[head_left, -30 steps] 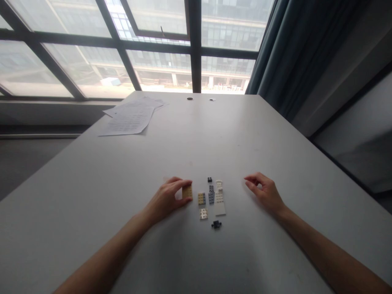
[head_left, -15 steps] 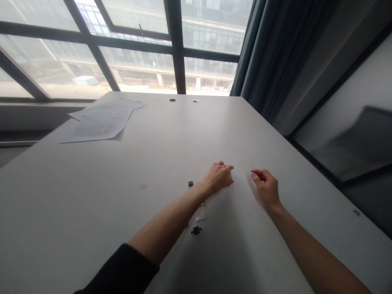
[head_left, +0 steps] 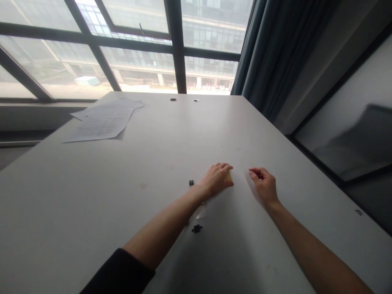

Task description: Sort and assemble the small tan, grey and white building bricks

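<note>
My left hand [head_left: 218, 178] is closed over a small yellow piece [head_left: 229, 177], which shows between the thumb and fingers; its kind I cannot make out. To the right, my right hand [head_left: 263, 182] has thumb and fingertips pinched together above the table, and whatever they may hold is too small to name. A small black piece [head_left: 191, 183] lies left of my left wrist. Below the left forearm are a clear-looking scrap [head_left: 201, 211], partly covered, and a black part with round knobs at both ends [head_left: 197, 229].
The white table [head_left: 147, 228] stretches away to a window. Printed papers [head_left: 104, 122] lie at its far left. Two round holes, one of them a cable hole [head_left: 173, 99], sit near the far edge. A dark curtain [head_left: 260, 61] hangs at the right.
My right hand has shifted slightly left, nearer my left hand. More of the yellow piece shows in my left hand, whose fingers have moved a little.
</note>
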Available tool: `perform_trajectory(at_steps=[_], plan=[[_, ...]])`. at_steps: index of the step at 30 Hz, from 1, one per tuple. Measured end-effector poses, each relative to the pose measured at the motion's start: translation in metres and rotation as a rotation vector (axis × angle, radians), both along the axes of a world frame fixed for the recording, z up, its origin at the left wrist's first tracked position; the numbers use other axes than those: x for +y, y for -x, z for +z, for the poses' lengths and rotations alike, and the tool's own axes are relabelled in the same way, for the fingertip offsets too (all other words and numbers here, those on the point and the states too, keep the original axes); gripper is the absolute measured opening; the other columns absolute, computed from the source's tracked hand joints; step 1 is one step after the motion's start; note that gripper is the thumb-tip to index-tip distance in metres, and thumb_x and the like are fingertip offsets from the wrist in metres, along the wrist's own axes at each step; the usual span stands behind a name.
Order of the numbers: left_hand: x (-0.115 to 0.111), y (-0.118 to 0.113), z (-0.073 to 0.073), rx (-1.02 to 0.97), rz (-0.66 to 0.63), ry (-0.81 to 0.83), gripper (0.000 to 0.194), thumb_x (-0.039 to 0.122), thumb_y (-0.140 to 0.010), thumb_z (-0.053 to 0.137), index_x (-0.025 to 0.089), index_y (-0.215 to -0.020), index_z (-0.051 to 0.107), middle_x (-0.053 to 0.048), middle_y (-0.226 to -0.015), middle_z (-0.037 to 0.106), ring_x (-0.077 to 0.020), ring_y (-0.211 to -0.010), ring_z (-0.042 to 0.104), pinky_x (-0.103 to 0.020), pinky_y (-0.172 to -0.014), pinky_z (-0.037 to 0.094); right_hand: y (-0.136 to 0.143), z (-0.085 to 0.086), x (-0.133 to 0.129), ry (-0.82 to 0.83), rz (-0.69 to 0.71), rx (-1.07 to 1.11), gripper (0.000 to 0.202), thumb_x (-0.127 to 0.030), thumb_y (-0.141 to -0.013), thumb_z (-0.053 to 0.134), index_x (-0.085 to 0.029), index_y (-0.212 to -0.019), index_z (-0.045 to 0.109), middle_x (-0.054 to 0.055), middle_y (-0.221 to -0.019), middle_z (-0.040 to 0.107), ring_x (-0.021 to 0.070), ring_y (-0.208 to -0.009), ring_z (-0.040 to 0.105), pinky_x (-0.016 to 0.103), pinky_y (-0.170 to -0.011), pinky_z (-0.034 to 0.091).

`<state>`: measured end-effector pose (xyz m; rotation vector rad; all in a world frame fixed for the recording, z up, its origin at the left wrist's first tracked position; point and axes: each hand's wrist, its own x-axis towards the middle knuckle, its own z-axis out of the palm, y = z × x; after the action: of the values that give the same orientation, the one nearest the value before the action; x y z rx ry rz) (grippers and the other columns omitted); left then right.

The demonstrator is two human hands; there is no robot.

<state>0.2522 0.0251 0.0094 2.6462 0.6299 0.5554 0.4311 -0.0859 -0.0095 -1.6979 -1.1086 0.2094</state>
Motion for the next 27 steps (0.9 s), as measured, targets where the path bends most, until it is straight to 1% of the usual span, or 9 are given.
perform_trajectory(at_steps=[2,4,7,9,12,15,19,23,27], plan=[[0.001,0.009,0.009,-0.042,0.025,-0.006,0.054,0.036,-0.076,0.072,0.018,-0.122,0.053,-0.01,-0.127,0.056,-0.0252,-0.114,0.052,-0.04,-0.099,0.043,-0.001,-0.001,0.0,-0.003,-0.003,0.0,0.028,-0.04,-0.08,0.058,-0.015,-0.087,0.068,0.007,-0.081,0.067,0.0192,-0.072,0.059,0.034,-0.069,0.048],[0.003,0.029,0.022,-0.107,0.072,-0.028,0.054,0.04,-0.08,0.068,0.018,-0.126,0.05,-0.011,-0.132,0.052,-0.0251,-0.121,0.047,-0.042,-0.103,0.04,-0.002,-0.002,-0.001,-0.002,-0.004,-0.001,0.027,-0.04,-0.08,0.058,-0.015,-0.087,0.067,0.006,-0.081,0.067,0.0191,-0.072,0.059,0.033,-0.069,0.048],[0.009,0.08,0.041,-0.248,0.15,-0.126,0.043,0.041,-0.084,0.063,0.019,-0.12,0.053,-0.01,-0.127,0.054,-0.0237,-0.118,0.049,-0.043,-0.102,0.041,0.0,-0.001,-0.003,-0.001,0.004,-0.037,0.025,-0.038,-0.081,0.057,-0.016,-0.088,0.067,0.006,-0.082,0.067,0.0189,-0.072,0.059,0.033,-0.069,0.048],[0.009,0.123,0.045,-0.281,0.237,-0.156,0.033,0.038,-0.088,0.058,0.02,-0.115,0.055,-0.009,-0.122,0.057,-0.0227,-0.113,0.053,-0.042,-0.099,0.044,0.005,0.001,-0.005,-0.001,0.026,-0.108,0.022,-0.036,-0.083,0.057,-0.017,-0.089,0.066,0.005,-0.082,0.066,0.0187,-0.072,0.058,0.033,-0.069,0.048],[-0.001,0.182,0.036,-0.239,0.347,-0.148,0.026,0.038,-0.09,0.052,0.021,-0.11,0.058,-0.008,-0.112,0.062,-0.022,-0.104,0.057,-0.04,-0.092,0.049,0.024,0.009,-0.009,0.021,0.175,-0.248,0.017,-0.032,-0.084,0.056,-0.019,-0.091,0.066,0.005,-0.083,0.065,0.0188,-0.073,0.057,0.034,-0.07,0.049],[-0.018,0.216,0.016,-0.159,0.365,-0.077,0.024,0.038,-0.09,0.052,0.022,-0.107,0.059,-0.006,-0.107,0.064,-0.0218,-0.1,0.059,-0.037,-0.086,0.052,0.053,0.019,-0.011,0.07,0.435,-0.318,0.016,-0.027,-0.086,0.055,-0.022,-0.096,0.066,0.006,-0.092,0.065,0.0192,-0.079,0.06,0.034,-0.073,0.051],[-0.034,0.225,-0.003,-0.157,0.332,-0.039,0.024,0.035,-0.089,0.054,0.021,-0.107,0.06,-0.006,-0.104,0.065,-0.0204,-0.098,0.06,-0.035,-0.089,0.05,0.097,0.033,-0.005,0.105,0.683,-0.36,0.02,-0.023,-0.085,0.059,-0.023,-0.104,0.065,0.006,-0.1,0.065,0.0208,-0.093,0.061,0.036,-0.083,0.051],[-0.036,0.222,-0.003,-0.183,0.346,-0.036,0.02,0.032,-0.089,0.054,0.02,-0.105,0.06,-0.006,-0.101,0.065,-0.0193,-0.096,0.059,-0.034,-0.09,0.047,0.134,0.042,0.011,0.131,0.846,-0.457,0.032,-0.02,-0.08,0.068,-0.023,-0.111,0.063,0.007,-0.107,0.065,0.0221,-0.101,0.058,0.037,-0.089,0.049],[-0.037,0.221,0.0,-0.211,0.359,-0.024,0.018,0.03,-0.089,0.054,0.019,-0.103,0.06,-0.006,-0.099,0.065,-0.0192,-0.095,0.059,-0.032,-0.087,0.047,0.156,0.044,0.029,0.17,0.992,-0.605,0.035,-0.02,-0.077,0.072,-0.02,-0.111,0.063,0.007,-0.107,0.066,0.0221,-0.099,0.057,0.035,-0.089,0.048]])
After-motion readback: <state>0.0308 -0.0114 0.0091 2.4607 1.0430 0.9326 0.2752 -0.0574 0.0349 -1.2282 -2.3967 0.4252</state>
